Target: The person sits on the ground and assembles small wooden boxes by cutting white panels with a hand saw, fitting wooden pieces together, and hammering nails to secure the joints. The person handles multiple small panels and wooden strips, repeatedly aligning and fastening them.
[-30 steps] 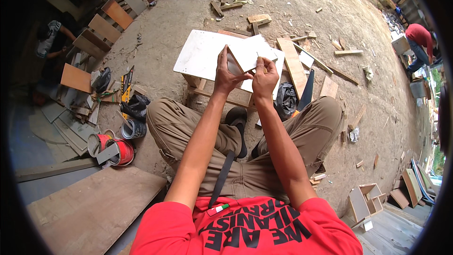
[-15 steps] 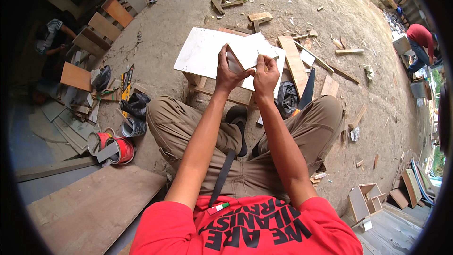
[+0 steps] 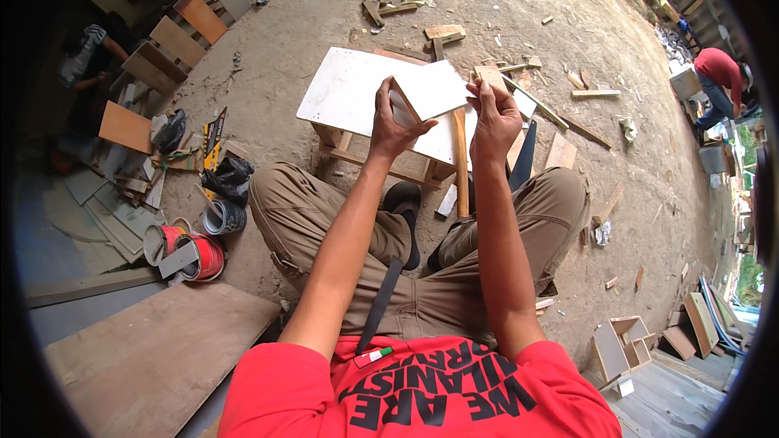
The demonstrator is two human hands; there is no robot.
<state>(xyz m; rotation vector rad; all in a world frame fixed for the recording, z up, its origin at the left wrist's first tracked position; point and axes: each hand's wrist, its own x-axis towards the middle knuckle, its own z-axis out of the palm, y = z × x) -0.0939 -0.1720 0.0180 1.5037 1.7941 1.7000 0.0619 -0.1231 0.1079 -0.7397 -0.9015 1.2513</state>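
Note:
My left hand (image 3: 393, 126) grips a small white board (image 3: 434, 88) by its left side, thumb along its bare brown edge. It is held above a low stool (image 3: 333, 85) with a white top and wooden legs. Close to the board's right corner is my right hand (image 3: 497, 126), raised, with its fingertips pinched together. What they hold, if anything, is too small to make out. Below the board a wooden tool handle (image 3: 462, 162) stands nearly upright against the stool; its upper end is hidden.
A dark saw blade (image 3: 524, 158) and wood offcuts lie right of the stool. Red paint cans (image 3: 201, 258) and a grey bucket (image 3: 225, 216) stand at left, beside a large board (image 3: 162, 357). Another person (image 3: 720, 81) bends over at far right; a second person (image 3: 85, 57) is at far left.
My right hand has moved right, away from the board's lower corner, uncovering the wooden handle. My left hand and the white board have stayed nearly in place.

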